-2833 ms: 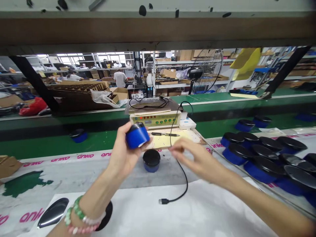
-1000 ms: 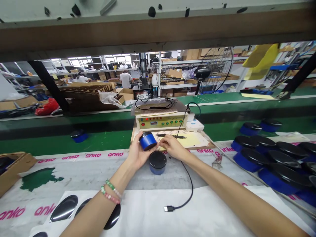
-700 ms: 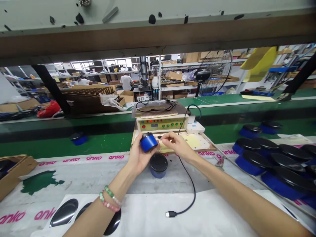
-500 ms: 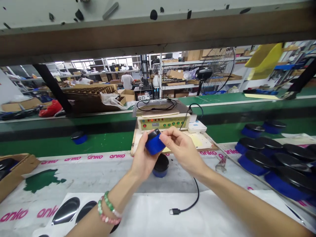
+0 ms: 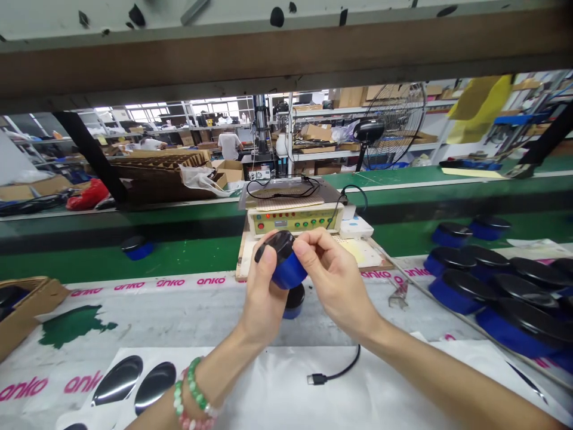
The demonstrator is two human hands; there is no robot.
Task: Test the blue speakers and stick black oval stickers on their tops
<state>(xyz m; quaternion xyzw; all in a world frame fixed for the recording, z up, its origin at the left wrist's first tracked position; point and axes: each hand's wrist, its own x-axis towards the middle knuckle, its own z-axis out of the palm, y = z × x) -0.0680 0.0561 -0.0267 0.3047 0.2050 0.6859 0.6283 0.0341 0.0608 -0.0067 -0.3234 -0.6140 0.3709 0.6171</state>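
Note:
My left hand (image 5: 262, 292) grips a round blue case (image 5: 290, 272) with a glossy black top, held up and tilted over the bench. My right hand (image 5: 333, 272) is closed, thumb and forefinger pinched against the right edge of the black top. Whatever sits between those fingertips is too small to make out. Behind and below my hands, a second blue case (image 5: 294, 301) stands on the bench, partly covered. A black cable with a USB-type plug (image 5: 317, 379) lies on the white sheet below my right forearm.
Several blue cases with black tops (image 5: 514, 304) crowd the right side. A tester box with buttons (image 5: 293, 221) stands ahead. Glossy black oval stickers (image 5: 119, 380) lie front left, near a cardboard box (image 5: 49, 298). A shelf edge (image 5: 286, 57) hangs overhead; a fan (image 5: 369, 131) stands beyond.
My left hand has tipped the held case so more of its black top shows. My right fingertips stay at its edge. The view has shifted slightly.

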